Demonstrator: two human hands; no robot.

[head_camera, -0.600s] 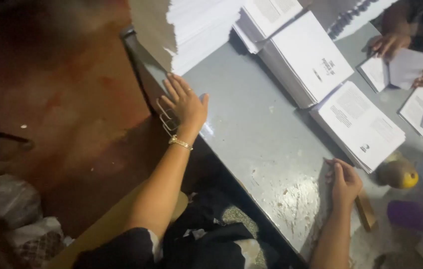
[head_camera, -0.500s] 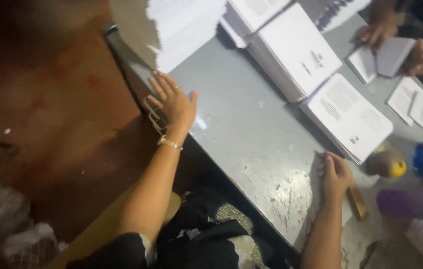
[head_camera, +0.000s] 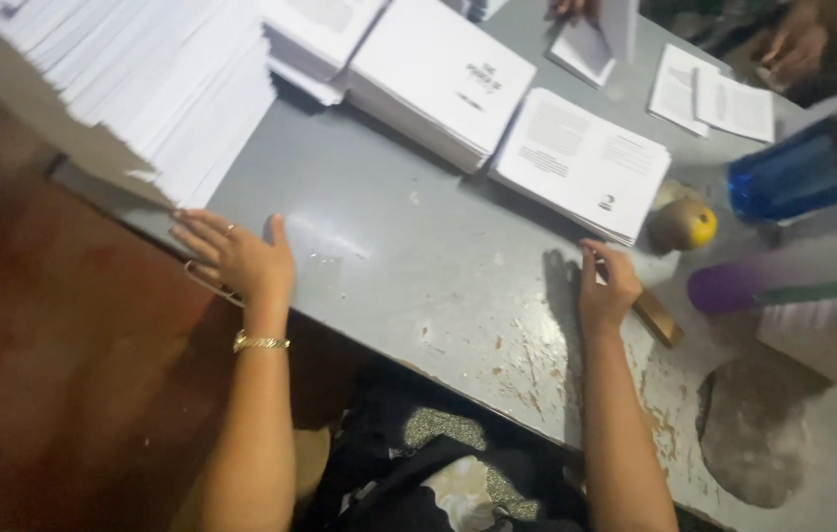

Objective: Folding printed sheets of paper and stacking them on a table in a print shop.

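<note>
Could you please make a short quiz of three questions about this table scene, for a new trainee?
1. True or false: the left hand lies flat at the edge of the grey table.
2. Which thing is nearest to the right hand? A) the blue bottle B) the small wooden block C) the tall paper stack
3. What does the left wrist wear?

Key:
1. True.
2. B; the hand rests beside the block, whether touching it I cannot tell.
3. A gold bracelet.
</note>
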